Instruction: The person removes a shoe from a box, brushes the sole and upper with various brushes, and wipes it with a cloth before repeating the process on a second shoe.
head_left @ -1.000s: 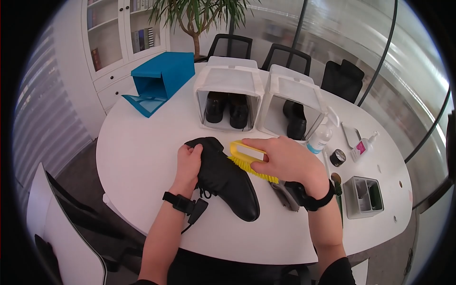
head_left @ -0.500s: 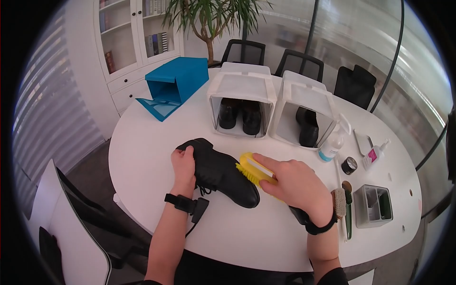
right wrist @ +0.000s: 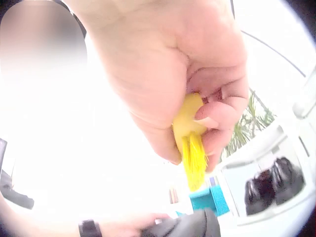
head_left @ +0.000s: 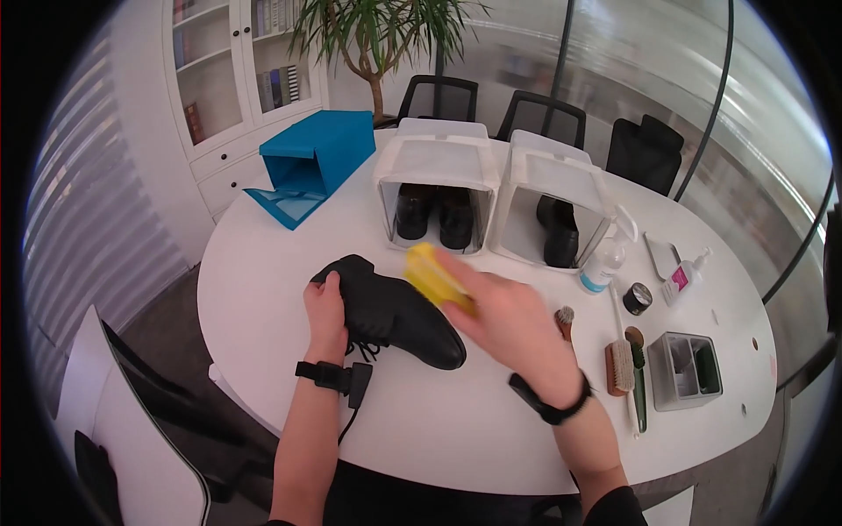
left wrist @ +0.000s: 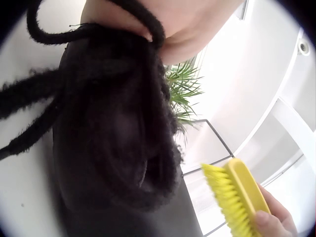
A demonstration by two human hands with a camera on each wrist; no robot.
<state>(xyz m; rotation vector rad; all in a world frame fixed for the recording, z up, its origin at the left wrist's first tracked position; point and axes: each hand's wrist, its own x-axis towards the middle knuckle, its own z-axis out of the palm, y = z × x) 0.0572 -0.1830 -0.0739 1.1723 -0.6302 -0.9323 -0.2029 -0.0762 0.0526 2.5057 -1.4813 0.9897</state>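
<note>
A black lace-up shoe (head_left: pixel 399 320) is held at its heel end by my left hand (head_left: pixel 325 317), toe pointing right and toward me. My right hand (head_left: pixel 517 329) grips a yellow brush (head_left: pixel 431 279) over the shoe's far side. In the left wrist view, the brush's yellow bristles (left wrist: pixel 226 197) stand apart from the dark shoe (left wrist: pixel 113 138), whose loose laces hang close to the camera. The right wrist view has the thumb and curled fingers of the right hand (right wrist: pixel 182 74) round the brush body (right wrist: pixel 187 118), bristles down above the shoe (right wrist: pixel 190 226).
Two white boxes (head_left: pixel 436 164) holding black shoes and a blue box (head_left: pixel 338 153) stand at the back. On the right are a spray bottle (head_left: pixel 605 259), a pump bottle (head_left: pixel 684 276), a round jar (head_left: pixel 638 299), several brushes (head_left: pixel 619 368) and a grey divided box (head_left: pixel 671 393).
The right hand and yellow brush have moved from near the toe back along the shoe to its far side and look blurred. The left hand keeps its hold; the head view has shifted slightly.
</note>
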